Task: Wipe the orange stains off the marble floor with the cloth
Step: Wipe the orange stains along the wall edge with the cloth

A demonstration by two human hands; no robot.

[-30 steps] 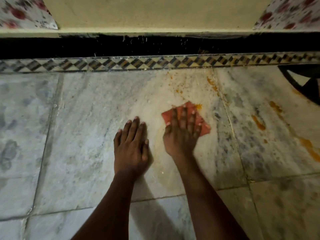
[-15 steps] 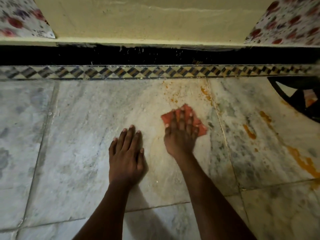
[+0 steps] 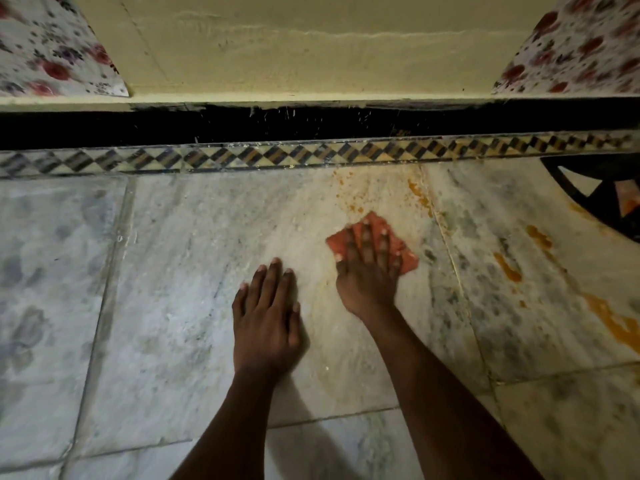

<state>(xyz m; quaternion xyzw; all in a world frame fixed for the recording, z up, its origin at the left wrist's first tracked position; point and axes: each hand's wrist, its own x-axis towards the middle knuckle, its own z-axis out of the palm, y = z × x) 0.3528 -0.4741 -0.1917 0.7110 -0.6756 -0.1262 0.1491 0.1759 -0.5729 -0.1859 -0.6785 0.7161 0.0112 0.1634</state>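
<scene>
Right hand point(image 3: 369, 271) presses the orange cloth point(image 3: 407, 252) flat under straight fingers point(image 3: 363, 237), and over the last second it barely travels across the marble floor point(image 3: 173, 289). Left hand point(image 3: 266, 317) stays planted, fingers straight, just left. Orange stains point(image 3: 507, 268) to the right and the specks point(image 3: 346, 194) beyond the cloth look untouched, so plenty remains.

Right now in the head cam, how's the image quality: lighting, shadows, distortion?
Head view: dim, warm light, brightest on the marble floor mid-frame, falling off toward the edges; soft shadow to the right of the left hand and its forearm; wide-angle bowing in the patterned border strip; right hand on the cloth and the orange stains read fairly sharp; no glare.
</scene>
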